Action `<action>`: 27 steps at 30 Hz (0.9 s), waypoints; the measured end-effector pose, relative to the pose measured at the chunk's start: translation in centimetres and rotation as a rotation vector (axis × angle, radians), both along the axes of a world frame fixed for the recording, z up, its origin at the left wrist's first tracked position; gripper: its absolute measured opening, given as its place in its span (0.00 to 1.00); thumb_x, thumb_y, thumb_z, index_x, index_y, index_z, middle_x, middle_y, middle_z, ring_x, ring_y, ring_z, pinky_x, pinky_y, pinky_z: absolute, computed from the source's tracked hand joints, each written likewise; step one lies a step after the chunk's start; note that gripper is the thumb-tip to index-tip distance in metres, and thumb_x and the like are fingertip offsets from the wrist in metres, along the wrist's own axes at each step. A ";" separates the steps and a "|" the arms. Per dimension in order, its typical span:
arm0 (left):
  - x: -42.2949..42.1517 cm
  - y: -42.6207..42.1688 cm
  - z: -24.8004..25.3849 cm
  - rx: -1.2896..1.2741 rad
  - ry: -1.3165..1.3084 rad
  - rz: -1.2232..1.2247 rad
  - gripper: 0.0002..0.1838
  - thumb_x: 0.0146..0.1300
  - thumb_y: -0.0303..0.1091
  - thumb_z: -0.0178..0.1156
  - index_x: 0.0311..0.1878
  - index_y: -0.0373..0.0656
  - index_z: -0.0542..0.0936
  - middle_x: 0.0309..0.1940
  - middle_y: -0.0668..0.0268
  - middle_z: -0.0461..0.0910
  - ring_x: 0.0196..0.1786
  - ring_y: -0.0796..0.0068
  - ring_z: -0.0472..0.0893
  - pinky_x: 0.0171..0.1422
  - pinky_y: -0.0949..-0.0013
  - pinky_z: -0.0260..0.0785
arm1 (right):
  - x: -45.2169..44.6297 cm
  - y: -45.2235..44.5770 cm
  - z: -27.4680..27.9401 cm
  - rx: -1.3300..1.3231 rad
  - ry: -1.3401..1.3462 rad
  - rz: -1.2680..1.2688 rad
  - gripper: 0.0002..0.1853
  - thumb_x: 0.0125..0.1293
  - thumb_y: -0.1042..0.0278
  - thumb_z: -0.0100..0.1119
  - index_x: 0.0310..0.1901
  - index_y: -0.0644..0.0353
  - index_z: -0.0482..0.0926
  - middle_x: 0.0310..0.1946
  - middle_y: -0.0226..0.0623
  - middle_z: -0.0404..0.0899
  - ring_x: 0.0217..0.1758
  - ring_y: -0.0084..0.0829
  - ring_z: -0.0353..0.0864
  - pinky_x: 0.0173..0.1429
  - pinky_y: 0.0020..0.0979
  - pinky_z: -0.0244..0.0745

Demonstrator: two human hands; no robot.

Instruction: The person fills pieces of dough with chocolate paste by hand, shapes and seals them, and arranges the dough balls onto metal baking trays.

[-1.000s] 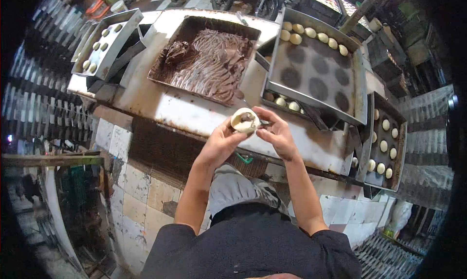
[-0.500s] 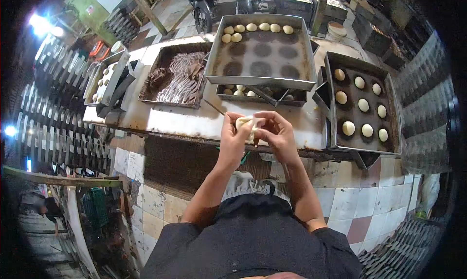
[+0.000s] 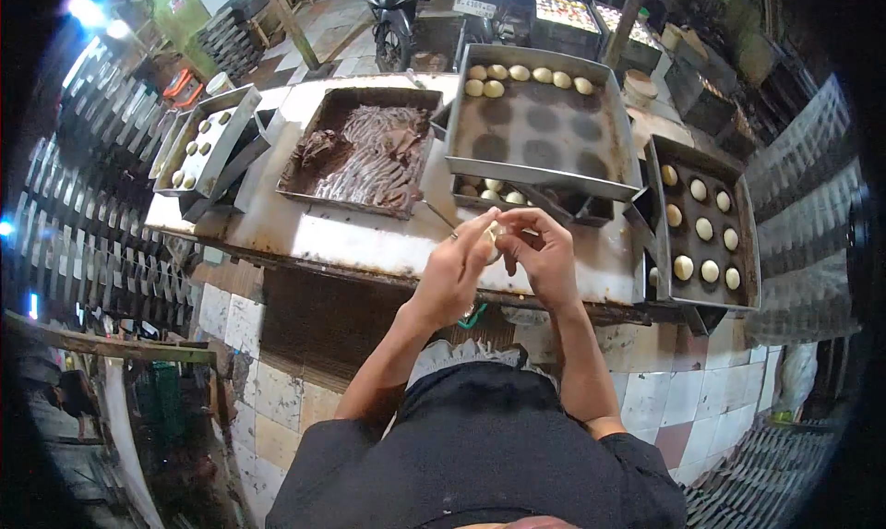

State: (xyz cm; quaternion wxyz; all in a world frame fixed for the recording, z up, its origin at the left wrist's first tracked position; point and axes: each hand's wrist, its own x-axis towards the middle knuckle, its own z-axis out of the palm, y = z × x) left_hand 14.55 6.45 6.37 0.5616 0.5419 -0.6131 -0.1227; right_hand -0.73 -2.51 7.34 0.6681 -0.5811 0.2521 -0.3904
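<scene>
A small piece of pale dough [image 3: 495, 241] is held between my two hands over the table's front edge. My left hand [image 3: 454, 269] cups it, fingers closed around its side and hiding much of it. From the other side, the bent fingers and thumb of my right hand [image 3: 542, 258] pinch at the dough. Just beyond my left hand a thin stick-like tool [image 3: 437, 213] lies on the table, its near end close to my fingers. Farther off, a square metal pan holds chocolate-brown paste [image 3: 374, 164] with a ridged surface.
A large tray [image 3: 544, 171] with several dough balls along its far side rests above another tray [image 3: 469, 195] of dough balls. More balls sit in trays at right [image 3: 706, 298] and left [image 3: 214, 150]. The worktable [image 3: 341, 238] spans the front. Motorbikes [image 3: 392, 21] stand behind.
The dough shows less between my fingers and looks more gathered. My right fingers have drawn closer to my left hand. The camera view has turned, shifting the table and trays.
</scene>
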 end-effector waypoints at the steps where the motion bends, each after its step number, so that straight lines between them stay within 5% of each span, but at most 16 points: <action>1: 1.1 0.8 0.6 0.027 -0.035 0.002 0.20 0.82 0.33 0.52 0.71 0.36 0.73 0.52 0.45 0.86 0.50 0.50 0.87 0.55 0.60 0.79 | 1.6 0.0 -0.7 0.044 0.022 0.044 0.09 0.69 0.83 0.69 0.48 0.68 0.83 0.37 0.30 0.85 0.35 0.21 0.86 0.38 0.24 0.83; 6: 10.0 3.1 -3.0 0.357 0.420 -0.030 0.16 0.81 0.34 0.54 0.62 0.35 0.81 0.44 0.48 0.87 0.42 0.57 0.87 0.50 0.61 0.78 | 10.2 3.4 -0.9 -0.128 0.113 0.084 0.07 0.71 0.81 0.66 0.48 0.72 0.85 0.36 0.37 0.87 0.35 0.24 0.87 0.38 0.26 0.84; 8: 12.9 3.8 -3.7 0.485 0.457 -0.023 0.18 0.83 0.36 0.51 0.59 0.32 0.83 0.38 0.64 0.85 0.43 0.76 0.82 0.50 0.71 0.75 | 12.3 3.7 -1.8 -0.158 0.177 0.105 0.08 0.71 0.82 0.65 0.50 0.71 0.86 0.41 0.38 0.87 0.38 0.24 0.88 0.40 0.26 0.84; 12: 14.3 3.6 -4.4 0.492 0.539 -0.242 0.19 0.85 0.38 0.47 0.61 0.32 0.78 0.37 0.63 0.83 0.43 0.75 0.83 0.52 0.70 0.77 | 13.8 3.6 -2.3 0.151 0.343 0.069 0.08 0.70 0.83 0.64 0.47 0.68 0.89 0.45 0.33 0.82 0.41 0.22 0.84 0.45 0.24 0.80; 14: 13.8 2.6 -4.8 0.543 0.496 -0.303 0.20 0.86 0.40 0.44 0.60 0.32 0.76 0.40 0.61 0.83 0.46 0.75 0.83 0.54 0.69 0.78 | 13.1 3.0 -3.4 -0.152 0.451 -0.047 0.07 0.68 0.81 0.67 0.46 0.66 0.90 0.41 0.30 0.79 0.42 0.20 0.79 0.49 0.26 0.78; 16: 14.0 1.1 -4.1 0.686 0.941 -0.472 0.22 0.87 0.43 0.42 0.58 0.31 0.76 0.41 0.59 0.83 0.46 0.74 0.83 0.54 0.68 0.79 | 11.6 2.5 -3.7 0.079 0.317 -0.047 0.07 0.68 0.78 0.69 0.47 0.64 0.91 0.41 0.27 0.76 0.46 0.20 0.76 0.52 0.27 0.76; 18: 12.8 -0.6 -4.7 0.697 0.999 -0.580 0.23 0.87 0.43 0.41 0.58 0.31 0.77 0.42 0.59 0.84 0.44 0.72 0.84 0.50 0.66 0.79 | 9.9 2.1 -5.3 0.183 0.042 -0.035 0.06 0.69 0.75 0.71 0.45 0.63 0.92 0.44 0.27 0.76 0.48 0.20 0.77 0.51 0.25 0.77; 20: 10.6 -2.3 -3.4 0.570 0.440 -0.496 0.22 0.87 0.43 0.41 0.57 0.31 0.76 0.42 0.59 0.84 0.45 0.69 0.86 0.49 0.62 0.79 | 7.9 1.1 -5.6 0.209 -0.035 -0.019 0.12 0.70 0.74 0.71 0.53 0.64 0.88 0.50 0.30 0.76 0.50 0.21 0.78 0.53 0.24 0.79; 23: 7.2 -5.3 -1.2 0.579 0.154 -0.491 0.16 0.83 0.38 0.49 0.52 0.33 0.77 0.42 0.51 0.84 0.47 0.54 0.84 0.52 0.56 0.75 | 5.5 -0.4 -5.2 0.396 -0.185 -0.079 0.26 0.74 0.71 0.67 0.69 0.63 0.69 0.58 0.35 0.77 0.57 0.23 0.80 0.56 0.26 0.81; 25: 4.5 -7.6 -0.4 0.389 -0.142 -0.364 0.08 0.77 0.31 0.56 0.48 0.36 0.79 0.42 0.48 0.84 0.45 0.45 0.79 0.55 0.52 0.71 | 4.5 -0.7 -3.2 0.549 -0.300 -0.178 0.25 0.75 0.68 0.66 0.69 0.62 0.70 0.58 0.35 0.78 0.57 0.23 0.81 0.55 0.25 0.81; 27: 1.5 -10.7 -0.2 0.205 -0.218 -0.277 0.07 0.76 0.30 0.56 0.48 0.36 0.79 0.43 0.50 0.84 0.46 0.45 0.79 0.58 0.51 0.69 | 3.9 -1.4 -1.0 0.785 -0.534 -0.253 0.26 0.79 0.60 0.63 0.70 0.63 0.70 0.58 0.35 0.82 0.57 0.25 0.84 0.55 0.26 0.81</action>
